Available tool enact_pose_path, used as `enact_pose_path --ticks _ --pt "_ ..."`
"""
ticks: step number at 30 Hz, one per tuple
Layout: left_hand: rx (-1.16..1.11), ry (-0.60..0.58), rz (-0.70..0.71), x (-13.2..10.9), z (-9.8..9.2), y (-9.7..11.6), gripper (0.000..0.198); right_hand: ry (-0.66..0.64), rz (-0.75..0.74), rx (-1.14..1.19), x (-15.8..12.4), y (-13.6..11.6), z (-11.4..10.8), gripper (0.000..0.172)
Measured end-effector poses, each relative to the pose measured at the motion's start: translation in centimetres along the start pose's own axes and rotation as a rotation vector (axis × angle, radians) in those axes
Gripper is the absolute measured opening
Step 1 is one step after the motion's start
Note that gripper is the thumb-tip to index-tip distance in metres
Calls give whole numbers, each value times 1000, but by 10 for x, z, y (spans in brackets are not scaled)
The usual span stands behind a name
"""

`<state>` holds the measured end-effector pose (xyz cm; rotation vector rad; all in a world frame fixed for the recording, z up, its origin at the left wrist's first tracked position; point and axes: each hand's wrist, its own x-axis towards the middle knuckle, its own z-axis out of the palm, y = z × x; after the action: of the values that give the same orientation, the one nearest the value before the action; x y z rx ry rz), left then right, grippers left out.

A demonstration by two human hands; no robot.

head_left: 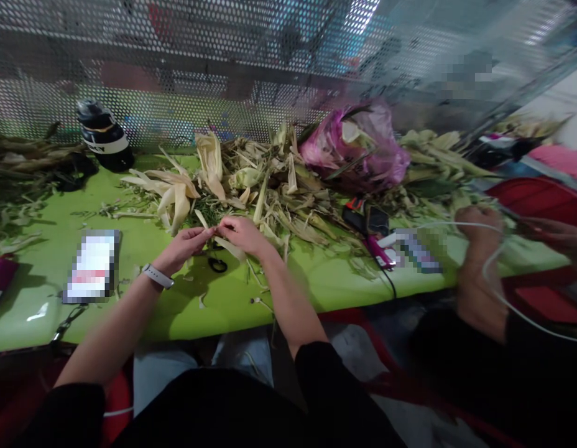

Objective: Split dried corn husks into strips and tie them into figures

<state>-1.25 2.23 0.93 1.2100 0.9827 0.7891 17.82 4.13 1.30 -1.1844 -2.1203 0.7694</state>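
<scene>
My left hand (pixel 189 244), with a white band on the wrist, pinches a pale strip of corn husk (pixel 231 249) above the green table. Close against it, my right hand (pixel 244 234) grips the same husk, fingertips nearly touching those of the left. Exactly how the fingers hold it is too small to make out. Just below the hands lies a black ring-shaped handle (pixel 217 266), perhaps of scissors, its other end hidden. Behind the hands is a heap of dried corn husks (pixel 288 180), with a folded pale husk (pixel 176 193) at its left.
A dark bottle (pixel 104 137) stands at the back left. Phones (pixel 91 266) lie left and right on the green table (pixel 186 317). A pink plastic bag (pixel 356 149) sits before a perforated metal screen (pixel 199 56). A co-worker's hand (pixel 479 221) and a white cable are at right.
</scene>
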Motion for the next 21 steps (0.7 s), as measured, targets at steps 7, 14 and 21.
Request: enact_pose_path --ticks 7,14,21 --pt "-2 97 90 4 -4 -5 42 373 -126 -194 -4 -9 1 31" --pt "19 143 186 5 0 -3 38 79 -58 -241 -9 -19 9 17" --pt "59 202 183 5 -1 -3 38 -69 -22 -108 -10 -18 -3 14"
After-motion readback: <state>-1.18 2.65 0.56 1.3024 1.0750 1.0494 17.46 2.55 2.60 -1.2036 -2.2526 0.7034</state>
